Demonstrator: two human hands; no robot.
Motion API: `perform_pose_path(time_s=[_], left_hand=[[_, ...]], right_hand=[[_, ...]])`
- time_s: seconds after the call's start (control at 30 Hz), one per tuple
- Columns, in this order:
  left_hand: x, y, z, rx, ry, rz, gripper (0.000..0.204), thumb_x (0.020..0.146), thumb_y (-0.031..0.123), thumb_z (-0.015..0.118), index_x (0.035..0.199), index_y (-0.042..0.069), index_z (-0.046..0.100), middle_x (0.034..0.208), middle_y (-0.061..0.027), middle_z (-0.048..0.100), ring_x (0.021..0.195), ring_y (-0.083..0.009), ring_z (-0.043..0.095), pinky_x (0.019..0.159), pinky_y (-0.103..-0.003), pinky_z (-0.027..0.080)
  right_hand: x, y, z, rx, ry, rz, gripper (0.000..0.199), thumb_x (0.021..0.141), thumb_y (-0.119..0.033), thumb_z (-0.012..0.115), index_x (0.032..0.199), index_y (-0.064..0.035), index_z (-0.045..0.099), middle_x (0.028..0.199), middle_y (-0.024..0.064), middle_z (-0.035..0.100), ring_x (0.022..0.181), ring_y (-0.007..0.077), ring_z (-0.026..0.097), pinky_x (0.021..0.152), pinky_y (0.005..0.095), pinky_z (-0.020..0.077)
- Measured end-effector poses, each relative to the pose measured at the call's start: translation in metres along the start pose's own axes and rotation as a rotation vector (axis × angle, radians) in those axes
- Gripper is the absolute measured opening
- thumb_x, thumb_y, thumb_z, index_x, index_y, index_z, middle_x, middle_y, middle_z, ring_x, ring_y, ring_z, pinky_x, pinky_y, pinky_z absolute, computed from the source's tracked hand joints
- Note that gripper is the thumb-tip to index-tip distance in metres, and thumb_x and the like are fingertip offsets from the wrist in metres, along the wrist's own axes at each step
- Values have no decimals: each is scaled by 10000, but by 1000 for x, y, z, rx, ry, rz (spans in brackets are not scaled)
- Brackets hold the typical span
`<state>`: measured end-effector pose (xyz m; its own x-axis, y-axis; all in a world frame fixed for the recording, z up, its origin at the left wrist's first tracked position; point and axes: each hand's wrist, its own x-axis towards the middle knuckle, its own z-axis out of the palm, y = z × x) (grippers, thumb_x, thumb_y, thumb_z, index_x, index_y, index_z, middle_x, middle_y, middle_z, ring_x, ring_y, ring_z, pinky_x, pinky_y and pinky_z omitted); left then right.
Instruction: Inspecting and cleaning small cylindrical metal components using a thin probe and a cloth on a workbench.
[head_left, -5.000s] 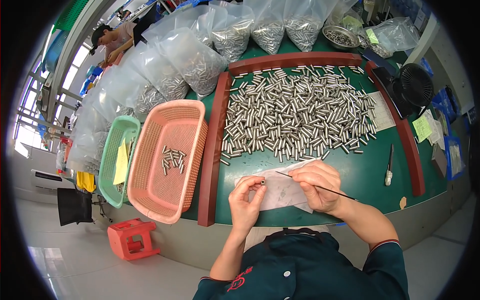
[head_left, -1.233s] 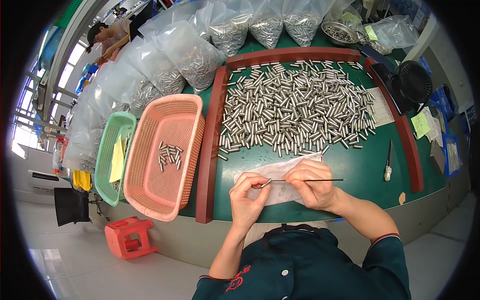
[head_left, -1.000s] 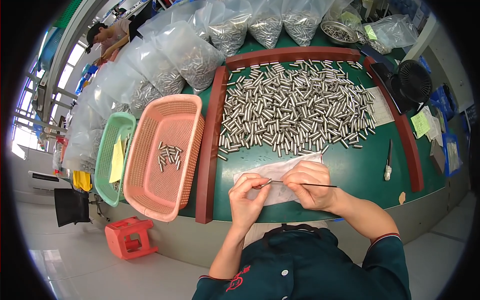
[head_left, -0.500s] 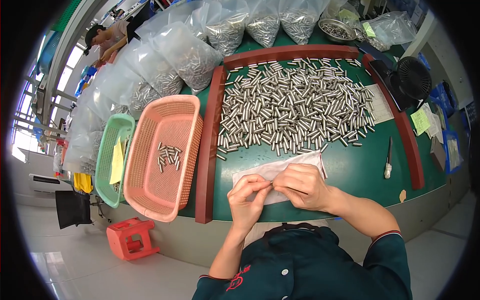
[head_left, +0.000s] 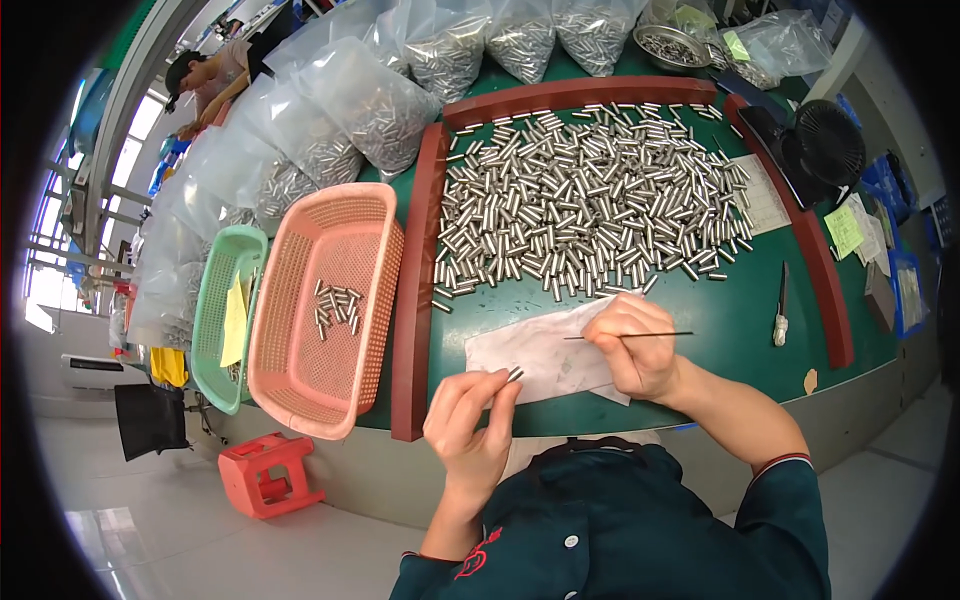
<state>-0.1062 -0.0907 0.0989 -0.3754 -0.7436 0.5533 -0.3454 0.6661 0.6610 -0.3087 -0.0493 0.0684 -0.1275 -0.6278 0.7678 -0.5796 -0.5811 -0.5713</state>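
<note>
My left hand (head_left: 468, 425) pinches a short shiny metal cylinder (head_left: 515, 374) between thumb and fingertips, with one end sticking out. To its right, my right hand (head_left: 637, 350) is closed around a thin dark rod (head_left: 672, 334), which shows on both sides of the fist. A crumpled, stained white cloth (head_left: 530, 345) lies on the green table beneath and between my hands. Beyond it spreads a wide heap of loose metal cylinders (head_left: 590, 205), all of similar size.
Red-brown bars (head_left: 415, 330) frame the heap. To the left are a pink basket (head_left: 265, 375) with several cylinders and a green basket (head_left: 210, 330). Filled plastic bags (head_left: 385, 110) line the back. A black fan (head_left: 828, 145) and a white-handled tool (head_left: 779, 325) are on the right.
My hands have moved apart: the right went up and right with the rod, the left slightly left with the cylinder. The rod's tip is now clear of the left fingers.
</note>
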Motion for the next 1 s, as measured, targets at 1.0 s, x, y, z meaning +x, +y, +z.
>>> perform_pose_path(time_s=[1.0], left_hand=[[-9, 6, 0, -48, 199, 182, 75, 793, 15, 703, 824, -22, 644, 679, -87, 592, 621, -213, 516, 580, -339, 409]], right_hand=[[-8, 11, 15, 107, 66, 196, 198, 792, -25, 650, 650, 17, 518, 687, 107, 597, 612, 290, 571, 558, 367, 450]])
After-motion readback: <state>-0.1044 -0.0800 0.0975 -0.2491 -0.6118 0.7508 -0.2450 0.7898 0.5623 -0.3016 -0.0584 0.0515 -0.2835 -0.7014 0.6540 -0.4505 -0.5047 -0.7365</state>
